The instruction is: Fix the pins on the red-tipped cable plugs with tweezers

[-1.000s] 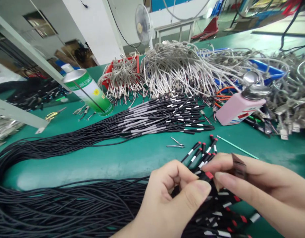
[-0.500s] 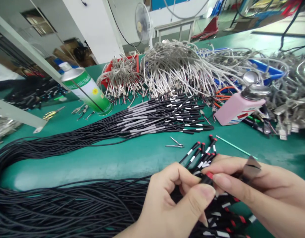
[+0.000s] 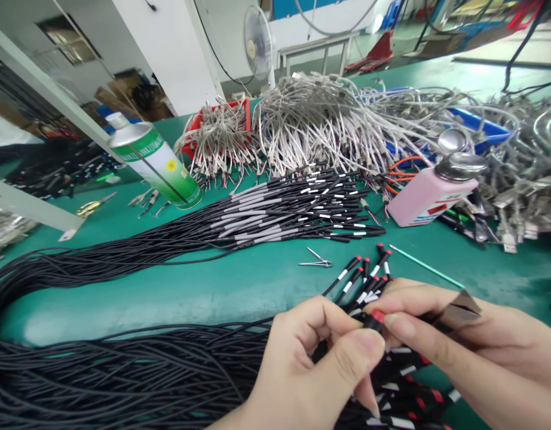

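Observation:
My left hand [image 3: 320, 358] is closed in a pinch around the black end of a cable [image 3: 372, 322]. At the tip of that end is a small red cap [image 3: 378, 314], which the thumb and forefinger of my right hand [image 3: 473, 346] pinch. A dark, flat, notched piece [image 3: 461, 310] sticks out between the fingers of my right hand; the rest of it is hidden. Under and beside both hands lie more black cable ends [image 3: 358, 286] with red caps and white labels. Their long black leads [image 3: 136, 370] run off to the left.
Behind lies a bundle of black cables with grey sleeves [image 3: 253, 212]. Small metal pins [image 3: 318, 261] and a green stick [image 3: 428, 266] lie nearby. A pink pump bottle [image 3: 419, 200], a green-white can [image 3: 161, 161], scissors [image 3: 96, 205] and heaped white cables [image 3: 320, 119] stand around.
The dark flat piece in my right hand has tilted slightly and moved a little to the right. Both hands stay at the cable end, with only slight finger movement.

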`<move>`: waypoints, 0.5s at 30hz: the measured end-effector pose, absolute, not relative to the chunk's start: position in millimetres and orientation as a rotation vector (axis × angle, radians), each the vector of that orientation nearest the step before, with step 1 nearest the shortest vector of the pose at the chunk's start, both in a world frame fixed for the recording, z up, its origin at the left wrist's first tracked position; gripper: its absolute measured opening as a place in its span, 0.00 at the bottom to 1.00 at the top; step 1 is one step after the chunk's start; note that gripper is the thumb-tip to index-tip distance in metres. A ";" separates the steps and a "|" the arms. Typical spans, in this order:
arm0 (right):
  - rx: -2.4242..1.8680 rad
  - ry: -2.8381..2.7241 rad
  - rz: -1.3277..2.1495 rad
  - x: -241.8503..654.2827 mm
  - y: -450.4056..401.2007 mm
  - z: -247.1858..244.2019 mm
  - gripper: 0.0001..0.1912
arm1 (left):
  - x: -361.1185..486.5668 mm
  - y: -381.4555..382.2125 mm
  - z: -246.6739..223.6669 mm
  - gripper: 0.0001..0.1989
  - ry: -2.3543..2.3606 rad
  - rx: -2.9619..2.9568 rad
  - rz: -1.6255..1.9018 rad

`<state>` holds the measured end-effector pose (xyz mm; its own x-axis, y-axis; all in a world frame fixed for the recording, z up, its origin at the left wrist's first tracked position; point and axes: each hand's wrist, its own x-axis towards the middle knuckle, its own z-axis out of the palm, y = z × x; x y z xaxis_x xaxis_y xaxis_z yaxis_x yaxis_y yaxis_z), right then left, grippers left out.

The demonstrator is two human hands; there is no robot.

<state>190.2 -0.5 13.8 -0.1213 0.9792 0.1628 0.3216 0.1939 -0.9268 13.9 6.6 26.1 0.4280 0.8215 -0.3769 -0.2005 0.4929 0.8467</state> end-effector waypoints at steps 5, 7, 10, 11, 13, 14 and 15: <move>-1.212 -1.623 0.938 189.1 0.1 15.1 0.09 | 15.1 8.1 22.8 0.19 0.865 0.803 0.771; -1.221 -1.604 0.955 188.2 0.6 16.5 0.07 | 16.1 8.9 21.0 0.18 0.826 0.779 0.771; -1.254 -1.570 1.018 187.7 1.0 17.7 0.03 | 17.3 9.0 18.5 0.17 0.746 0.743 0.759; -1.258 -1.568 1.043 188.0 1.3 17.6 0.03 | 17.5 8.8 18.0 0.18 0.723 0.737 0.763; -1.293 -1.553 1.056 189.1 2.1 16.5 0.03 | 17.6 8.2 17.4 0.19 0.703 0.729 0.781; -1.324 -1.531 1.035 189.9 2.7 15.6 0.03 | 17.5 8.1 17.3 0.19 0.705 0.731 0.787; -1.361 -1.499 0.996 190.8 3.5 14.6 0.04 | 17.3 8.2 17.2 0.20 0.713 0.735 0.788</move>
